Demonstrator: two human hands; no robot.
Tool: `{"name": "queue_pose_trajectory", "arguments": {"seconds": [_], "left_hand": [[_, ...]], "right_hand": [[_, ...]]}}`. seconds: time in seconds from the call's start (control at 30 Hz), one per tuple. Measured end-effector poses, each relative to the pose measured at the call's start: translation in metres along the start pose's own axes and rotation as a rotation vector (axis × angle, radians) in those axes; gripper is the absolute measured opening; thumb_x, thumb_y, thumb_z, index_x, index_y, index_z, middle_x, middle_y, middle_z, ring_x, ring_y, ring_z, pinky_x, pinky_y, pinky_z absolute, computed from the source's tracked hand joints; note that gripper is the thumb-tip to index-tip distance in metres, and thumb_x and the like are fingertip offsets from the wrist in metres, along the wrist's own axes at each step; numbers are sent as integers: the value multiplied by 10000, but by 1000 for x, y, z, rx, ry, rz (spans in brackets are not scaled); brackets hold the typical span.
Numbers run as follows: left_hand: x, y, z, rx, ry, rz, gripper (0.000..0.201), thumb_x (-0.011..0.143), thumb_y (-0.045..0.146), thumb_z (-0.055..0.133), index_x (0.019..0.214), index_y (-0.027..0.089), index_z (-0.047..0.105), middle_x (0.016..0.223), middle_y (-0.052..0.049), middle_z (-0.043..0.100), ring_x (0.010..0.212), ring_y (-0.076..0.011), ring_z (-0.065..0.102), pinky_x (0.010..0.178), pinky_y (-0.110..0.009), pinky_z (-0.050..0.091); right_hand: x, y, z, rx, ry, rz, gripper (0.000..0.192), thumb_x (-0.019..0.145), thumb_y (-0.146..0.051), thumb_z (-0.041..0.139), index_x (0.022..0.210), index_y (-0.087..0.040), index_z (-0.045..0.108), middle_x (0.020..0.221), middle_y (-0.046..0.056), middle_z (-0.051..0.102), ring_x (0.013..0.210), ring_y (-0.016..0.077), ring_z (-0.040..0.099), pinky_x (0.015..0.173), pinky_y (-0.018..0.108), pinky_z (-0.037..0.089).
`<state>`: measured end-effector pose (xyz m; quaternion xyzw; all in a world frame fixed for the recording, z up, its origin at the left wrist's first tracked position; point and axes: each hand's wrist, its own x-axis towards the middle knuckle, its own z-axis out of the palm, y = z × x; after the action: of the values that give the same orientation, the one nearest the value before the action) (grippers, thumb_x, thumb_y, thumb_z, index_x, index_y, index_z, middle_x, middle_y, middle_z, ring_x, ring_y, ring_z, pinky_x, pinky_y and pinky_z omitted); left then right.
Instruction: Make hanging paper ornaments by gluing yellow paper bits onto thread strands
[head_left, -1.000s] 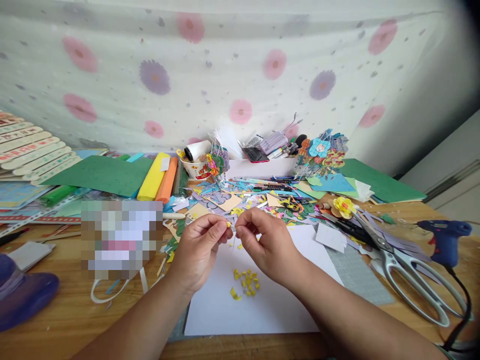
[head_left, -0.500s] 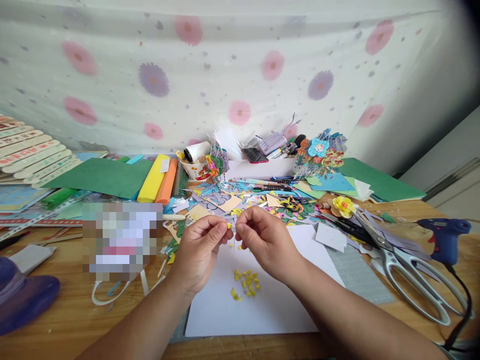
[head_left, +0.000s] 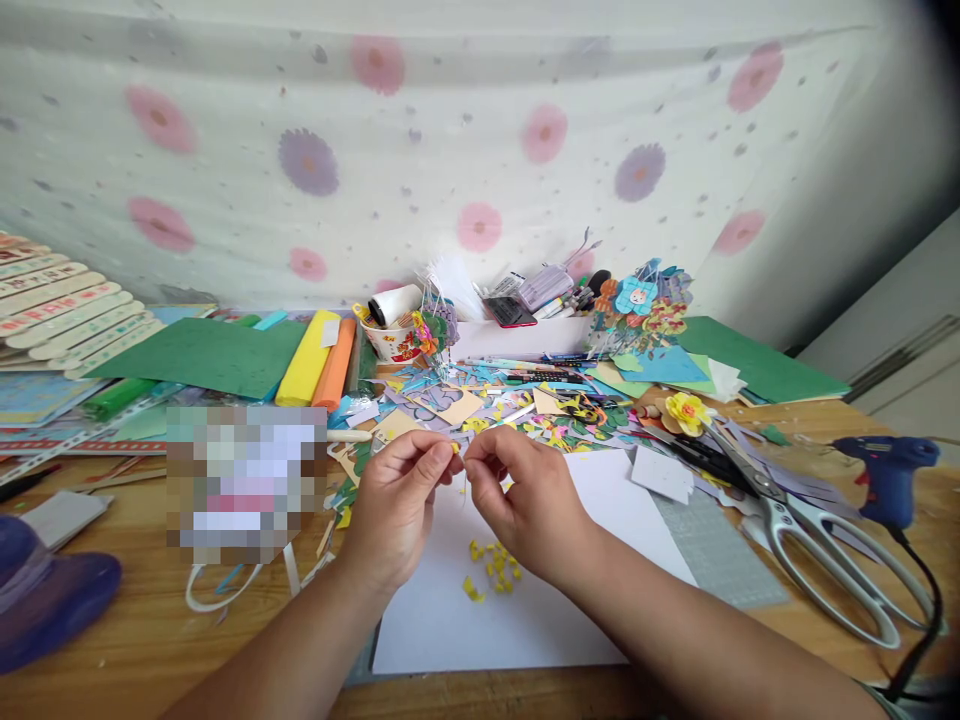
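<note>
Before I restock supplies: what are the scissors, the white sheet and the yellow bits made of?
Scissors: shiny grey metal, handles included, by the glint. White sheet: matte paper or thin card, lying flat. Yellow bits: probably curled paper snippets; too small to be sure.

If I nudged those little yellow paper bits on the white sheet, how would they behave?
The yellow bits look tiny and curled, so probably featherlight and easily scattered. Lying loose on the smooth white sheet, they would likely slide. They seem flimsy and crushable.
</note>
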<state>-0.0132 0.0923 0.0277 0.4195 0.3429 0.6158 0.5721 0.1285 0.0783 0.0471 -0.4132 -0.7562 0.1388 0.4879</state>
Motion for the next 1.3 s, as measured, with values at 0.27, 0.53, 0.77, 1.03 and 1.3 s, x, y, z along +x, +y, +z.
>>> {"name": "queue_pose_trajectory", "arguments": {"seconds": [0.27,0.53,0.77,1.03,1.3], "left_hand": [[-1,1,0,98,4,75,164,711,352,800,686,208,726,615,23,609,628,-109,514,623,-223,425],[-1,-4,-8,211,-13,135,115,778,325,744,735,222,717,673,10,620,680,-141,537,668,-258,439],[-2,3,-1,54,-14,49,171,728,332,788,685,188,706,632,17,592,641,-107,509,635,-227,420],[-5,6,4,-126,-58,-126,231,664,332,833,618,174,671,585,21,573,602,-90,498,609,-205,420],[-5,7,6,-134,-23,-126,242,645,313,839,587,165,656,576,16,566,605,-92,492,620,-211,421]], "right_hand": [[-1,-1,0,-143,54,-138,122,852,-130,486,762,-187,545,652,5,620,554,115,574,546,213,446],[-2,-3,0,-295,62,-205,160,874,-122,460,750,-204,520,639,19,622,552,127,559,541,234,423],[-3,-3,3,-195,29,-168,144,865,-124,464,759,-202,523,663,19,637,565,122,571,551,229,438],[-2,2,7,91,-22,46,101,825,-158,504,750,-216,539,678,-6,633,591,115,583,568,215,457],[1,4,12,249,-59,212,102,789,-187,515,689,-206,522,636,-26,589,542,94,518,519,200,410]]}}
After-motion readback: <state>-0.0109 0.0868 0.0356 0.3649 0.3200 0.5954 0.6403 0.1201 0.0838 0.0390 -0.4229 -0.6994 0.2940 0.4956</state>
